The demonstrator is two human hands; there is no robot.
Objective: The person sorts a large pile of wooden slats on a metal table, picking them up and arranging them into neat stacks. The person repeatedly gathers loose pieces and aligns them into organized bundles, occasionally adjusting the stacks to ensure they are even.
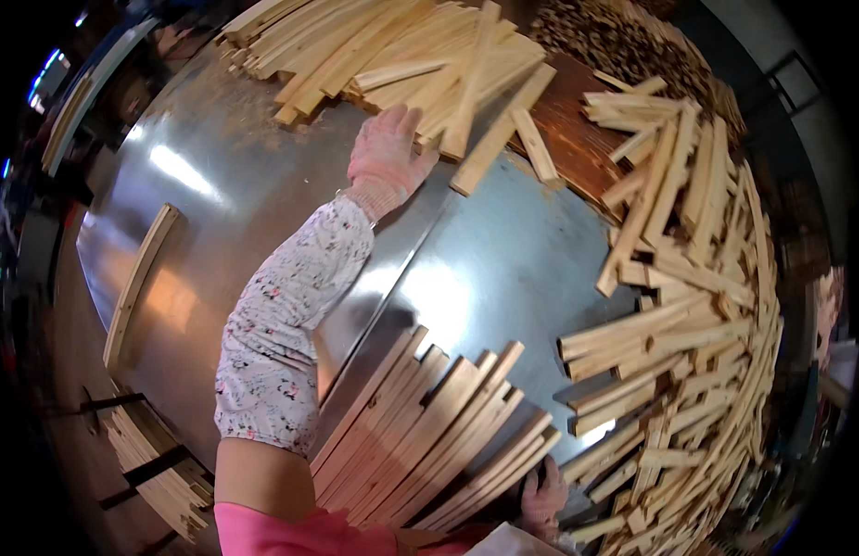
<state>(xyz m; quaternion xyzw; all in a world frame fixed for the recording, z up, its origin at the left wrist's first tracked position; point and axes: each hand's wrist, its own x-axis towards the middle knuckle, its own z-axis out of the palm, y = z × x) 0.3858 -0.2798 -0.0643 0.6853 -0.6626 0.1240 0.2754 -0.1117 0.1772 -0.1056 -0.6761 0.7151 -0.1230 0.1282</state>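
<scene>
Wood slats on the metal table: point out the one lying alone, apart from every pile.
The single slat at the table's left edge. It lies by itself on bare metal; all the others sit in heaps or stacked rows.

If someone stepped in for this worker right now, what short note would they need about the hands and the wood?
Left hand: gloved, arm stretched across the metal table, palm down with fingers on the edge of the far pile of slats. Nothing is gripped that I can see.
Right hand: gloved, low by the body, at the near end of the fanned stack of slats; whether it grips one is hidden.
A big loose heap of slats lies on the right. One single slat lies alone at the table's left edge.
Done: a stack lies side by side near the body.
Left: both piles remain jumbled.
</scene>
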